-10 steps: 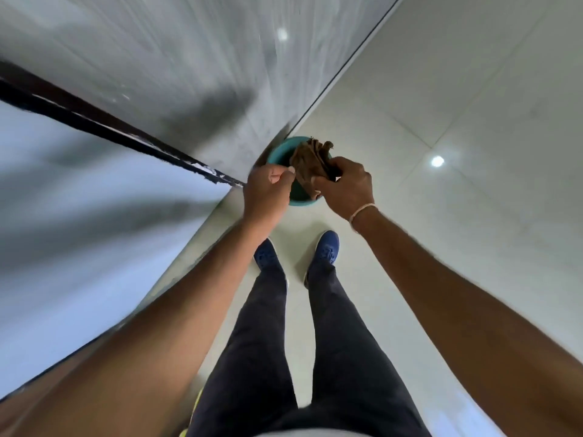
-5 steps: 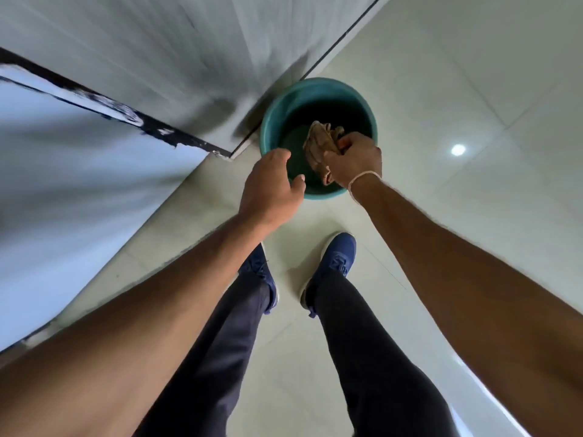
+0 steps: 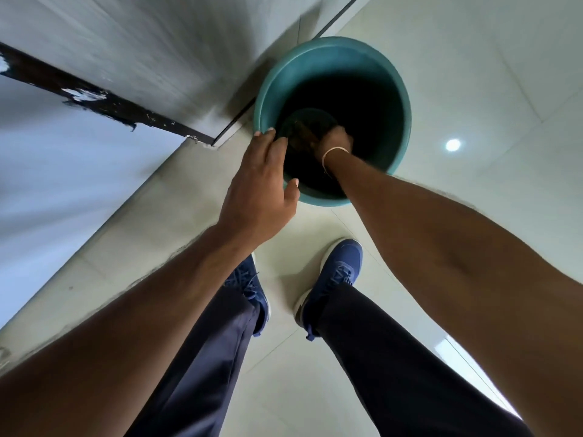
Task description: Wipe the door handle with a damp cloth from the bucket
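Note:
A teal bucket [image 3: 400, 89] stands on the pale tiled floor beside the wall. My right hand [image 3: 335, 140] reaches deep inside it and is closed on a brown cloth [image 3: 303, 137] at the dark bottom. My left hand [image 3: 258, 187] hovers over the near left rim with fingers spread and holds nothing. The door handle is out of view.
A grey wall [image 3: 142, 52] and a dark door edge [image 3: 104, 105] run along the left. My blue shoes [image 3: 334, 279] stand just short of the bucket. Glossy floor tiles [image 3: 473, 58] extend to the right.
My right hand has pushed the cloth from above the rim down into the bucket. The left hand let go of the cloth and opened. The view has dropped closer to the bucket.

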